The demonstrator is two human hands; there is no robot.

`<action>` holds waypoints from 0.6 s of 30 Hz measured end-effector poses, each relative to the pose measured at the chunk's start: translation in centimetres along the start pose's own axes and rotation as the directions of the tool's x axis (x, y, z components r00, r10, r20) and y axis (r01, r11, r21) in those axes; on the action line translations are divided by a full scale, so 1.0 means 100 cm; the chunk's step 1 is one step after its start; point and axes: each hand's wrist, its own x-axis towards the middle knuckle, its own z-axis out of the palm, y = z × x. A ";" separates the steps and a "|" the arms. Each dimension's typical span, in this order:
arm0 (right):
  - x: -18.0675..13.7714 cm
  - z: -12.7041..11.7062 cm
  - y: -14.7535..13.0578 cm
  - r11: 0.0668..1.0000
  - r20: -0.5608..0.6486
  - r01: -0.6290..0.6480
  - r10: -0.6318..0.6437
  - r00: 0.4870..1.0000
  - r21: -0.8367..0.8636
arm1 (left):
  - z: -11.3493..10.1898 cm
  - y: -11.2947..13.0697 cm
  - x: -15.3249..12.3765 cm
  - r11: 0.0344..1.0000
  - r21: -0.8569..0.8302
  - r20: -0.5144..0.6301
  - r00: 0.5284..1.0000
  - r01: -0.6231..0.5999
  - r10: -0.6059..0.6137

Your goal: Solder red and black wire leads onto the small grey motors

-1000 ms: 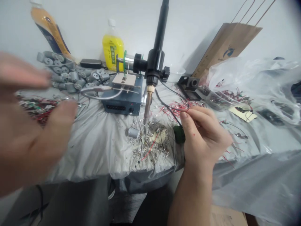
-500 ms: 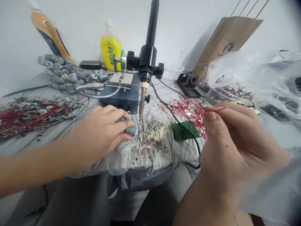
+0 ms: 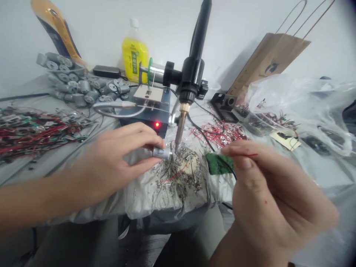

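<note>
My left hand [image 3: 130,152] pinches a small grey motor [image 3: 162,152] between thumb and fingers, its end turned toward the tip of the soldering iron [image 3: 181,128]. The iron hangs tip-down in a black clamp just right of that hand. My right hand [image 3: 267,193] is closed, with a short red wire [image 3: 251,154] showing between thumb and forefinger. Something pale at the fingertips is too blurred to name. Below the iron lies a heap of solder scraps and clipped leads [image 3: 174,174]. A green pad [image 3: 218,165] sits just left of the right hand.
Behind the left hand stands a blue soldering station [image 3: 133,120] with a red light and a solder spool [image 3: 157,72]. Grey motors [image 3: 83,87] are piled at back left, wired parts [image 3: 36,133] at left. Red wires [image 3: 214,133], a plastic bag [image 3: 300,96] and a paper bag [image 3: 267,63] lie right.
My left hand has lifted the motor and brought its end close to the iron tip. My right hand has moved slightly left and down with the red wire. The station's red light is now visible.
</note>
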 end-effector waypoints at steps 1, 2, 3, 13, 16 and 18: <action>-0.001 -0.002 -0.004 0.999 0.031 -0.015 0.016 0.999 -0.039 | 0.000 0.002 0.000 1.000 -0.009 -0.014 1.000 0.012 -0.012; -0.003 -0.005 -0.008 0.996 0.056 -0.020 0.025 0.998 -0.084 | 0.000 0.003 0.000 1.000 -0.010 -0.030 0.999 0.021 -0.022; -0.004 -0.007 -0.011 0.991 0.078 -0.024 0.034 0.996 -0.128 | 0.001 0.005 -0.001 0.999 -0.006 -0.045 0.998 0.038 -0.039; -0.008 0.005 -0.009 0.985 0.220 -0.103 0.132 0.966 -0.138 | 0.006 0.014 -0.009 0.991 -0.056 -0.151 0.980 0.125 -0.132; -0.006 0.013 -0.008 0.989 0.132 -0.057 0.076 0.988 -0.138 | 0.006 0.015 -0.011 0.989 -0.048 -0.166 0.975 0.141 -0.147; -0.005 0.019 -0.005 0.992 0.095 -0.035 0.046 0.994 -0.118 | 0.006 0.016 -0.011 0.984 -0.086 -0.147 0.975 0.155 -0.166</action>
